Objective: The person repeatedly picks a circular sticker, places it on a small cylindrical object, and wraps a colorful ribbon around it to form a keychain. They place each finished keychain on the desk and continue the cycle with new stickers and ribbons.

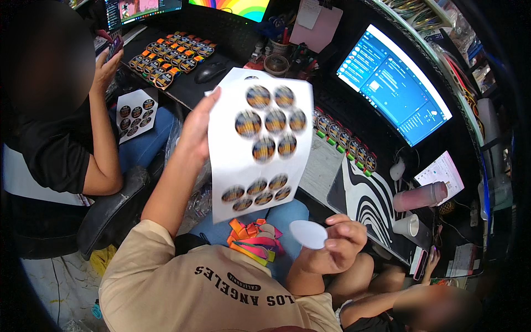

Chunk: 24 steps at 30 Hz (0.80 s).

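Observation:
My left hand (198, 128) grips the left edge of a white sheet of round stickers (232, 160), raised above my lap and bent across its lower part. Dark labels with gold printing are spread over it, with blank white gaps between some. Lower right, my right hand (342, 243) pinches a round white paper disc (308, 234) between thumb and fingers; only its plain side shows. In my lap rests a bundle of bright ribbons (254, 239) in orange, pink and yellow-green.
Rows of ribboned round badges (171, 58) cover the desk's left part; more badges (345, 141) line up below the monitor (395, 83). A pink bottle (420, 196) and white cup (406, 225) stand right. One person (105, 160) sits left, another (381, 304) lower right.

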{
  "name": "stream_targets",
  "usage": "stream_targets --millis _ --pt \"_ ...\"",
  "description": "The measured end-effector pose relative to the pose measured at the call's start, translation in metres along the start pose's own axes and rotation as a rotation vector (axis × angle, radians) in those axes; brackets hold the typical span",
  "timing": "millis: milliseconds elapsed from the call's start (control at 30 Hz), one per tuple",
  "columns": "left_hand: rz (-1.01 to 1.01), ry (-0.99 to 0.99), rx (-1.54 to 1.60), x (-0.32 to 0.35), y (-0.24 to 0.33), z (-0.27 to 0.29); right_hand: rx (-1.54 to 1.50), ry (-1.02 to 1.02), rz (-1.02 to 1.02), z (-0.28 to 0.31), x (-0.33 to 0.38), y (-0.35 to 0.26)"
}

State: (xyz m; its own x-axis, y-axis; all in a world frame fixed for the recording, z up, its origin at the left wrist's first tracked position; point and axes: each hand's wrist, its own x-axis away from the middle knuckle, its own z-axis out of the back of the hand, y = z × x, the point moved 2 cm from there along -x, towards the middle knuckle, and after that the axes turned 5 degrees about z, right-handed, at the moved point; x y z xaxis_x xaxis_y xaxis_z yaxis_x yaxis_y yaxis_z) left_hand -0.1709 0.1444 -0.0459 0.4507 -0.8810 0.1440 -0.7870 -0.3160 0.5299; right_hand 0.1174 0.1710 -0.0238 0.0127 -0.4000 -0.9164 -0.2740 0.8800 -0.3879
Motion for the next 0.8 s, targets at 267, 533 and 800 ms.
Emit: stream_targets --millis 267,533,800 --pt "-0.173 0.528 -0.124 -0.032 0.009 0.063 0.02 0.124 -0.116 0.013 0.002 0.019" --pt "-0.355 0.607 -0.351 0.026 0.027 0.085 0.009 0.102 -0.174 0.019 0.007 0.034" --pt "0.214 0.37 -0.011 0.106 -0.014 0.058 -0.093 0.018 -0.33 0.014 0.009 0.036"
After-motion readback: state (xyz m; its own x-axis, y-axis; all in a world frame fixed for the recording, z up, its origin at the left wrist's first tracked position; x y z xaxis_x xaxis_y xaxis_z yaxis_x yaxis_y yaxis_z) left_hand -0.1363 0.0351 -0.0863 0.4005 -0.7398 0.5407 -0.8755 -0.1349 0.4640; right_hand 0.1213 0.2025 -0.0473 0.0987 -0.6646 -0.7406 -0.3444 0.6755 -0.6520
